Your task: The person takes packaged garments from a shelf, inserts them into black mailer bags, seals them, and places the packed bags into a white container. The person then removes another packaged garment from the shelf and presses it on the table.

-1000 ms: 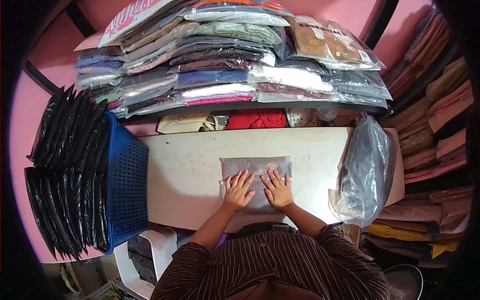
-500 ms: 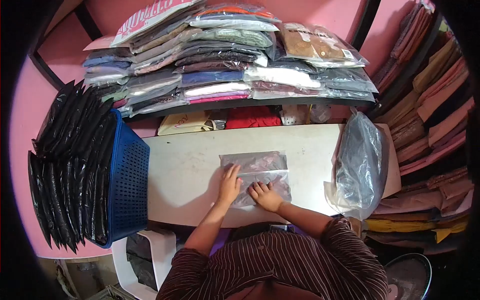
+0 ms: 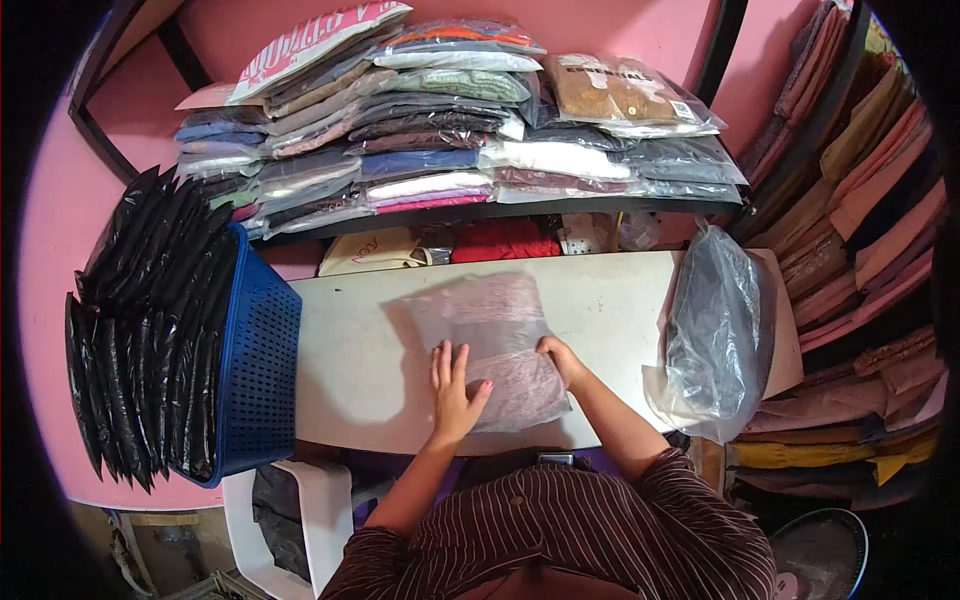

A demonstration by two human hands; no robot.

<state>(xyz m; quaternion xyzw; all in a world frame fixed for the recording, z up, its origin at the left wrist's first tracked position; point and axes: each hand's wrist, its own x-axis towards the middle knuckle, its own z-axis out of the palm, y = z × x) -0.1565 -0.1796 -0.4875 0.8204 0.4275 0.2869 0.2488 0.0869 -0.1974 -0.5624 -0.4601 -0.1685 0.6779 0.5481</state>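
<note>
Gripping the bag (image 3: 500,325) (squarish) by its right edge: right hand (image 3: 562,360). Left hand (image 3: 456,402), fingers extended, touches its lower left.

We had a cloudy plastic packet (image 3: 500,320) with pinkish fabric inside over the white table (image 3: 615,320). Our left hand (image 3: 457,402) lay on its near left part, fingers a bit spread, while our right hand (image 3: 563,360) pinched its right edge. Off to the left, shiny black packages (image 3: 150,340) stood crammed in a blue basket (image 3: 265,370), with a white chair (image 3: 328,515) nearer to us. On the right sat a clear plastic bag (image 3: 715,330). Far side, we had bagged clothes (image 3: 430,135) piled on a black shelf (image 3: 480,215), red cloth (image 3: 505,241) underneath.
</note>
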